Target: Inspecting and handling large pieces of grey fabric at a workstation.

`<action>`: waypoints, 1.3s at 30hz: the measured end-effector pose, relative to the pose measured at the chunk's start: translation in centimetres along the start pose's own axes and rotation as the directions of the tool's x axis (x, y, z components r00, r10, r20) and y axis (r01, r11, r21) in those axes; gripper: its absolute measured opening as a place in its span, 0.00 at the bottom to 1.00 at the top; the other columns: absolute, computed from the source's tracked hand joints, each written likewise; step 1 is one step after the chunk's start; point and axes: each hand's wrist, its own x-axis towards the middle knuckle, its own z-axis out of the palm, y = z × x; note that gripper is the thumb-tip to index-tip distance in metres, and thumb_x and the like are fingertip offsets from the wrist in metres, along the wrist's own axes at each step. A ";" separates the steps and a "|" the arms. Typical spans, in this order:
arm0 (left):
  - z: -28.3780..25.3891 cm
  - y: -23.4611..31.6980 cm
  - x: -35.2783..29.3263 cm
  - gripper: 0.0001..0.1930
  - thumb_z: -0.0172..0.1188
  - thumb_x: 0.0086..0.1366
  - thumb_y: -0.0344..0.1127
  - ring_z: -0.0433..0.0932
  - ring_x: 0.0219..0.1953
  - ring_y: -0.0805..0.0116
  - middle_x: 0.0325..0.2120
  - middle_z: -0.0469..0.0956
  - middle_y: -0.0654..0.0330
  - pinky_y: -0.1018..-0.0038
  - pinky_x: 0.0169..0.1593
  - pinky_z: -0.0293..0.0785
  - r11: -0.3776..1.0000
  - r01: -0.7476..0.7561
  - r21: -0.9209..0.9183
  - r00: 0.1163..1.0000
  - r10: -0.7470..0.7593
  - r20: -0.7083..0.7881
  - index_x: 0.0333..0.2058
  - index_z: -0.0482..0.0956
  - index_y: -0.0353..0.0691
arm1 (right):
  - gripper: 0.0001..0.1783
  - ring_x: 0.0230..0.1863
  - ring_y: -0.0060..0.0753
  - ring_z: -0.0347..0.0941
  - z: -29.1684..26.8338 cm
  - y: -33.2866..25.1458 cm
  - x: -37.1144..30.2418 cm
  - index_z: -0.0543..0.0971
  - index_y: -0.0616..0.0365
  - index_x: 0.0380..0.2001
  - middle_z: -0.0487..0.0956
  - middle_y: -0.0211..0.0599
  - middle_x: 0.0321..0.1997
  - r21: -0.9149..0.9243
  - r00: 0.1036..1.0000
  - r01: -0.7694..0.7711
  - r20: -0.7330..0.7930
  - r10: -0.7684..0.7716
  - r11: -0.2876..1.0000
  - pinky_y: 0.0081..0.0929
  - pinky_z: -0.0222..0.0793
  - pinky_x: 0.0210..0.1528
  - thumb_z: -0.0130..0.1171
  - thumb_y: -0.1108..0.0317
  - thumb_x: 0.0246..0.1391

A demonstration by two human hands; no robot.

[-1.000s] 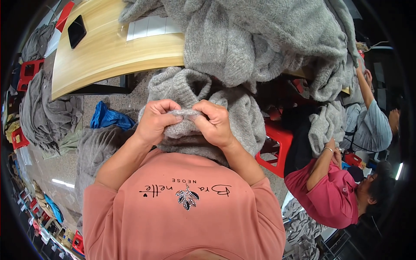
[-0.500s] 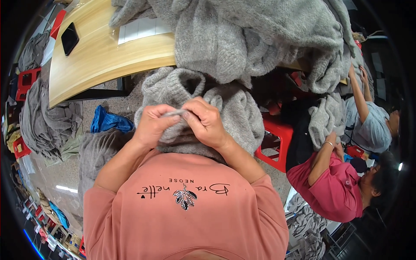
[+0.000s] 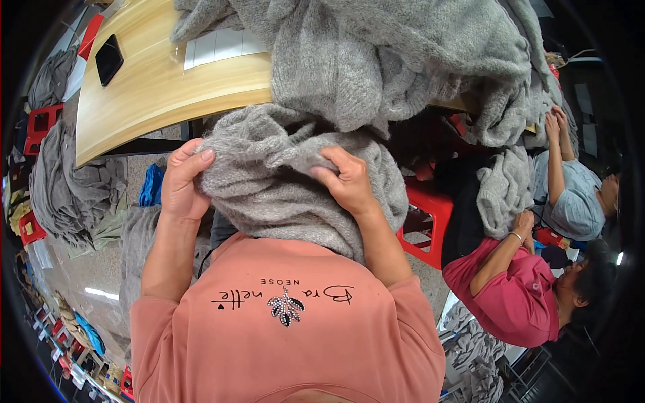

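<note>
1. At far left, a heap of grey garments [image 3: 74,178] sits near the wooden table [image 3: 161,87], which bears a black phone [image 3: 109,60].
2. A bit of blue fabric [image 3: 152,185] shows just beside the left forearm.
3. The left hand [image 3: 185,180] has its thumb at the garment's left edge; I cannot tell whether its partly hidden fingers pinch the knit.
4. The grey knit garment [image 3: 282,191] lies bunched between both hands, before the person's torso and near the table's edge.
5. The right hand [image 3: 347,180] pinches a fold of it between thumb and forefinger.
6. Beyond, a grey knitwear pile [image 3: 410,50] overhangs the table.
7. Rightward stand a red stool [image 3: 433,215] and a seated co-worker in magenta [image 3: 514,295].
</note>
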 end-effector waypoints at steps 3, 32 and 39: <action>0.0 0.3 0.1 0.09 0.54 0.50 0.24 0.76 0.31 0.70 0.30 0.77 0.53 0.74 0.39 0.72 1.000 -0.010 0.010 1.000 0.010 0.006 0.32 0.74 0.30 | 0.12 0.30 0.35 0.73 -0.5 -0.6 0.1 0.74 0.65 0.31 0.76 0.43 0.32 0.100 0.982 -0.059 0.184 0.040 0.993 0.23 0.67 0.33 0.58 0.78 0.36; 4.1 -2.9 -1.1 0.06 0.54 0.53 0.23 0.71 0.26 0.83 0.25 0.76 0.64 0.86 0.29 0.67 0.961 0.236 0.143 0.954 -0.257 0.157 0.30 0.76 0.32 | 0.14 0.15 0.30 0.65 0.7 -7.7 1.0 0.72 0.65 0.29 0.72 0.40 0.23 -0.237 0.779 0.601 -0.039 -0.626 0.763 0.22 0.60 0.14 0.54 0.83 0.31; 4.1 -3.5 -1.4 0.06 0.57 0.51 0.22 0.69 0.26 0.84 0.25 0.76 0.65 0.86 0.28 0.66 0.923 -0.074 0.377 0.983 0.004 0.183 0.31 0.76 0.32 | 0.13 0.23 0.37 0.71 1.0 -7.6 1.7 0.71 0.65 0.27 0.72 0.42 0.28 -0.208 0.850 0.509 -0.032 -0.526 0.835 0.24 0.67 0.20 0.53 0.84 0.30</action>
